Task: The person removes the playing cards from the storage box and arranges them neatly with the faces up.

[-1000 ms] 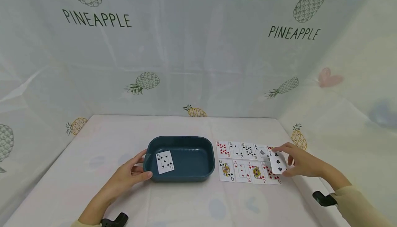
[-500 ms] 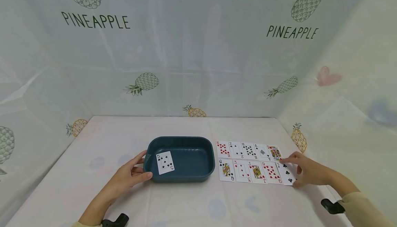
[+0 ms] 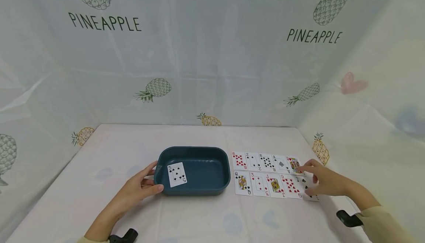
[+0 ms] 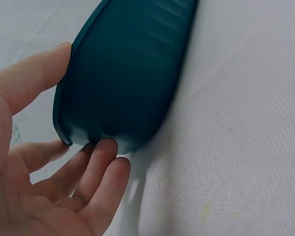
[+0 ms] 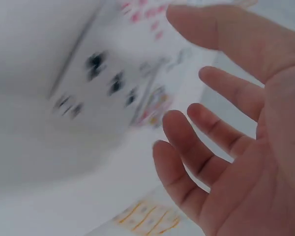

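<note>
A dark teal rectangular tray [image 3: 206, 171] stands on the table with a five of spades [image 3: 177, 174] lying face up inside at its left. My left hand [image 3: 132, 189] holds the tray's left end; in the left wrist view the thumb is at the rim and fingertips touch the end wall. My right hand [image 3: 328, 179] hovers over the right end of two rows of playing cards, fingers spread and holding nothing. Below it, a three of clubs [image 5: 113, 81] lies at the end of the near row, partly hidden in the head view. A red face card [image 3: 293, 162] ends the far row.
Right of the tray, the far row has a ten of hearts [image 3: 239, 160] and several others. The near row has a queen [image 3: 242, 182], three of diamonds [image 3: 259, 184], jack [image 3: 275, 185] and nine of hearts [image 3: 291, 187]. A pineapple-printed cloth backdrop [image 3: 212, 58] surrounds the table.
My right hand carried the three of clubs toward the near row's right end, laid it down, let go and lifted slightly back left. The left hand and tray stayed put.
</note>
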A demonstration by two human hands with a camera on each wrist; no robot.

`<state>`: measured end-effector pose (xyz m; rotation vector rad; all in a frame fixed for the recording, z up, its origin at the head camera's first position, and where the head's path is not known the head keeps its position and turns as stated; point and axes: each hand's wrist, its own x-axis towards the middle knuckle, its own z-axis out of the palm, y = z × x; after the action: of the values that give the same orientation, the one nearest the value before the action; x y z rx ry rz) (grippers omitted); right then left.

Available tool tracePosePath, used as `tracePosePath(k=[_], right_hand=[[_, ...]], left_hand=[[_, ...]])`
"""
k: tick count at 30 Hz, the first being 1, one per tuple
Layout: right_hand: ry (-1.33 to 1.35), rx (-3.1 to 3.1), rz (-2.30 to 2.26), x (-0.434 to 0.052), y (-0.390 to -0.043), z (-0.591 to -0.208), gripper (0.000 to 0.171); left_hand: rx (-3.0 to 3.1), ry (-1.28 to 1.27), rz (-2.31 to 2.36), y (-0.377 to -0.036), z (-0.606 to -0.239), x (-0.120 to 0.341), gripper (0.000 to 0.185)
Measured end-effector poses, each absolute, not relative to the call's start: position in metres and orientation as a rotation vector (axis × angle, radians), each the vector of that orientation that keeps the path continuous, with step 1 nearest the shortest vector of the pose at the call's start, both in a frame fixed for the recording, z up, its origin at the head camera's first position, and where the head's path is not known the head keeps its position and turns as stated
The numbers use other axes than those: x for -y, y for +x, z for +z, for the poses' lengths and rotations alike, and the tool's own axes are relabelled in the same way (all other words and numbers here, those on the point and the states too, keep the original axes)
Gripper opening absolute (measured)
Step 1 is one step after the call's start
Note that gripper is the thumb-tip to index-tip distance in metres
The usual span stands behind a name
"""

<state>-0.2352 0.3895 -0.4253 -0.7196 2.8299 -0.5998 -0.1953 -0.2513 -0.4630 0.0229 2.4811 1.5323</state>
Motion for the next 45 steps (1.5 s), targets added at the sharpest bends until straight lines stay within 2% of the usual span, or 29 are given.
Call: tracePosePath(k=[3,6,16,23,32,37,45], right_hand=[[-0.818,-2.939,-0.6,-0.356,-0.24,-0.413,0.062],[-0.876,-3.02,-0.635,-0.313,-0.25,-0.404,0.058],[-1.092,-2.888,-0.819,-0.146,-0.274,-0.392,0.065],[-1.077,-2.725,-0.835,-0.065,-0.287,-0.408,0.067],[-1.055,-2.641,-0.622,-0.009,-0.291,-0.438,0.078],[-1.069,-2.651,-0.462,0.005,-0.289,-0.45,0.086],[-1.017,-2.656,-0.42,0.012,-0.29,-0.452,0.086]], left_hand=[[-2.49,0.015,1.519,-0.195,-0.462,0.253,0.095],[-2.493,0.01,1.512,-0.195,-0.462,0.253,0.096],[-2.481,0.016,1.534,-0.194,-0.462,0.251,0.095],[-2.483,0.024,1.535,-0.195,-0.462,0.25,0.095],[-2.464,0.042,1.555,-0.194,-0.462,0.252,0.093],[-2.458,0.055,1.56,-0.194,-0.461,0.252,0.092],[-2.456,0.062,1.568,-0.194,-0.462,0.253,0.091]])
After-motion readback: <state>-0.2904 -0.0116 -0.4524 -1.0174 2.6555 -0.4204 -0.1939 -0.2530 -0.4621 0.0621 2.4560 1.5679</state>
